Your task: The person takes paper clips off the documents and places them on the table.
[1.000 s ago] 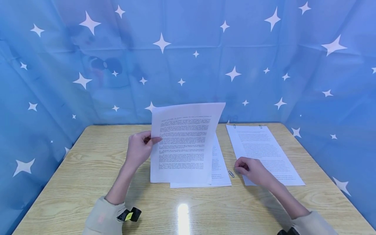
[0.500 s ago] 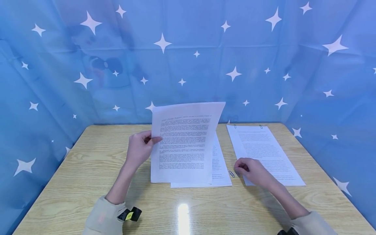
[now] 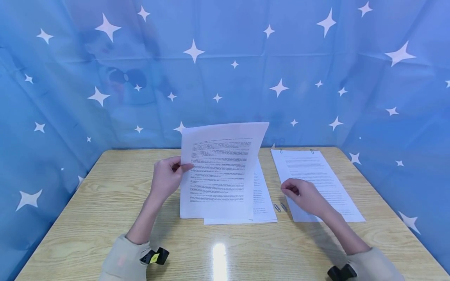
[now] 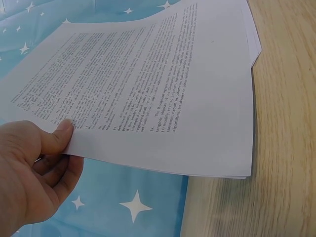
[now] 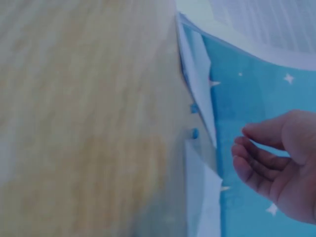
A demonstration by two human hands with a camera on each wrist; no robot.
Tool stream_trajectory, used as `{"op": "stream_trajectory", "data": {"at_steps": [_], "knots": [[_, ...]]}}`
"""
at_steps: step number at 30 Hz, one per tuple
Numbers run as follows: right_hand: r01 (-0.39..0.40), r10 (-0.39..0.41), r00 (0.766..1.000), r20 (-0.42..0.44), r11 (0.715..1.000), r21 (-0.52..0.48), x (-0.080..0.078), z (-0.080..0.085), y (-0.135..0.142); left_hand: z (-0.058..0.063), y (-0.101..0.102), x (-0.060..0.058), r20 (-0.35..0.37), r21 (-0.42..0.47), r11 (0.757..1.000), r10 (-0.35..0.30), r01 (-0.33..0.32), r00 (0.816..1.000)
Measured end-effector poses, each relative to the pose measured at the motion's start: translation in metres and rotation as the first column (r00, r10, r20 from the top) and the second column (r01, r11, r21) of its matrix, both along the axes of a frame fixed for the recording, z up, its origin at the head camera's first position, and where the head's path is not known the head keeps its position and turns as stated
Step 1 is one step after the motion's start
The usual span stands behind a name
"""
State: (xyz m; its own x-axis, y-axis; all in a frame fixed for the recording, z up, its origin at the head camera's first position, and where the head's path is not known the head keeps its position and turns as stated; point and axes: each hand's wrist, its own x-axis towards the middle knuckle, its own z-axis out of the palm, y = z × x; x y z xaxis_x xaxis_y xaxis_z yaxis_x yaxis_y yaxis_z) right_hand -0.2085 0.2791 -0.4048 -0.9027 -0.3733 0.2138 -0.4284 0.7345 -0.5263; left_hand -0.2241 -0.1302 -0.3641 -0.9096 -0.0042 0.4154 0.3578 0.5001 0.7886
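Observation:
My left hand point(image 3: 166, 177) pinches the left edge of a few printed sheets point(image 3: 218, 175) between thumb and fingers. They stand raised and slightly bowed, hiding part of the printed pages point(image 3: 261, 197) lying under them. In the left wrist view the thumb presses on the printed face of the sheets point(image 4: 212, 113). My right hand point(image 3: 306, 198), fingers loosely curled around nothing, hovers over the left edge of the right-hand stack of paper point(image 3: 316, 175). Just below it, a paper clip point(image 3: 277, 208) and a second paper clip point(image 3: 283, 207) lie side by side on the table.
Paper clips point(image 3: 281, 151) grip the far edge of the right-hand stack in two places. A wooden table point(image 3: 105, 210) carries everything. Behind it hangs a blue curtain point(image 3: 225, 78) with white stars.
My right hand has released a paper clip beside the other one, then risen slightly away from the table. The left hand and its sheets stay in place.

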Motion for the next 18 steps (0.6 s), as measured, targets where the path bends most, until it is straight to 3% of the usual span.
{"op": "stream_trajectory", "data": {"at_steps": [18], "knots": [[0.043, -0.048, 0.998, -0.047, 0.994, -0.098, -0.014, 0.033, -0.021, -0.001, -0.002, 0.0, -0.009, 0.002, 1.0, -0.006, 0.006, 1.0]]}}
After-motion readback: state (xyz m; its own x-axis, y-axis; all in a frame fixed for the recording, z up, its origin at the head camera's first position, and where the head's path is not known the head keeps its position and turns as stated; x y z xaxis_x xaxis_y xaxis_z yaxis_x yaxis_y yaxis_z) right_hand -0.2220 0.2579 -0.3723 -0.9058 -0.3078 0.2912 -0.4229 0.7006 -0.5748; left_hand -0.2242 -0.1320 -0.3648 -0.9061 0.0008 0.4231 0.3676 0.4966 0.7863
